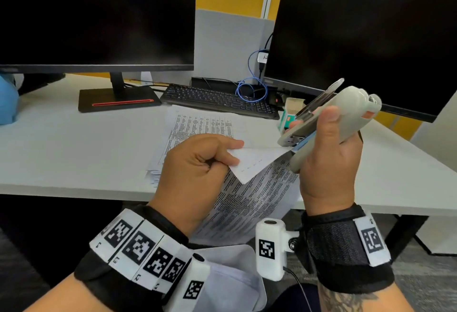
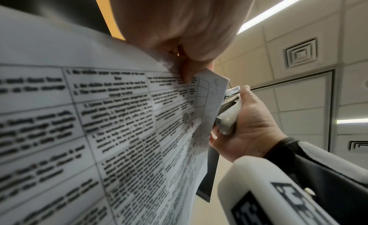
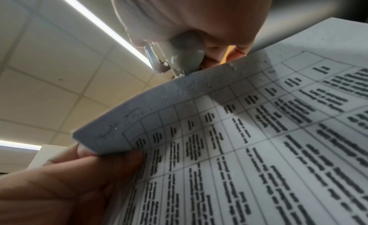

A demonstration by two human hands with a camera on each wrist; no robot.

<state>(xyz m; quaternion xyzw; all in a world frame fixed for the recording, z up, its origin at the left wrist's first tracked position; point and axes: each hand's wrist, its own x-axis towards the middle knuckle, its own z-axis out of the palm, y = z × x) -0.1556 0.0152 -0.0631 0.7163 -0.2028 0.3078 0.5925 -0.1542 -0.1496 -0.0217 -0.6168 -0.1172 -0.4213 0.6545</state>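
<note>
- We see the tabletop [image 1: 74, 151] under two dark monitors [image 1: 99, 15]. Open room lies left of the papers, and its near edge runs just beyond our wrists.
- The printed sheets [image 1: 257, 203] hang over that edge, one corner raised.
- Our left grip [image 1: 195, 170] pinches that corner, fingers curled.
- Our right grip [image 1: 329, 170] wraps the stapler [image 1: 346, 116]. The wrist views show its nose at the sheets' edge from beneath, the head view from above.

Print on the sheets [image 2: 119, 118] is too blurred to read in every view. In the right wrist view the right hand [image 3: 189, 16] and sheets hide most of the stapler [image 3: 185, 52]. From the head, the stapler covers part of a box [image 1: 293, 105].
</note>
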